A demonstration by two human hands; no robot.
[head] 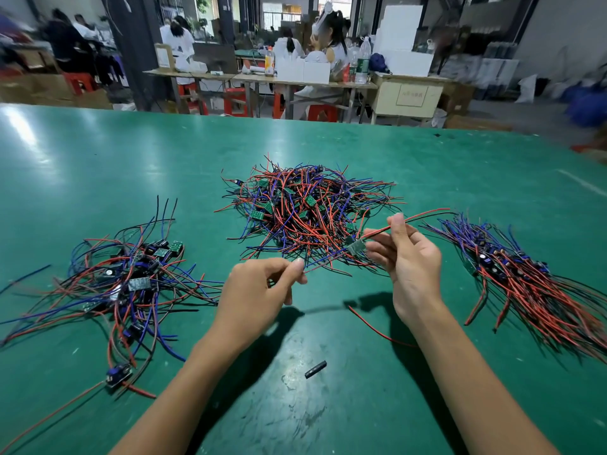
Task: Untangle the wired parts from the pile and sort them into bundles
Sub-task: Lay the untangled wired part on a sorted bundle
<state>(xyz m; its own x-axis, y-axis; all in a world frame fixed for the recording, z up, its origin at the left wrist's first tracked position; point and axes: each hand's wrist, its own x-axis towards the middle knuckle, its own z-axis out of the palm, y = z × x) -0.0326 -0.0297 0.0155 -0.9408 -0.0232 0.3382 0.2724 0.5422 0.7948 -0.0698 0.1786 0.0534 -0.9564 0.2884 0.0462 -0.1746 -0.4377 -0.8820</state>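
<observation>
A tangled pile [305, 208] of small green boards with red, blue and black wires lies in the middle of the green table [98, 165]. One wired part [356, 247] is stretched in the air in front of the pile. My left hand [259, 290] pinches its blue and red wire ends between thumb and fingers. My right hand [407, 261] pinches its red and black wires just past the small board. A loose bundle [131, 280] lies at the left. A neater bundle [532, 277] with aligned wires lies at the right.
A short black tube piece [315, 369] and a single red wire [377, 330] lie on the table near me. Beyond the table's far edge, people sit at workbenches [295, 82] with boxes, bottles and red stools.
</observation>
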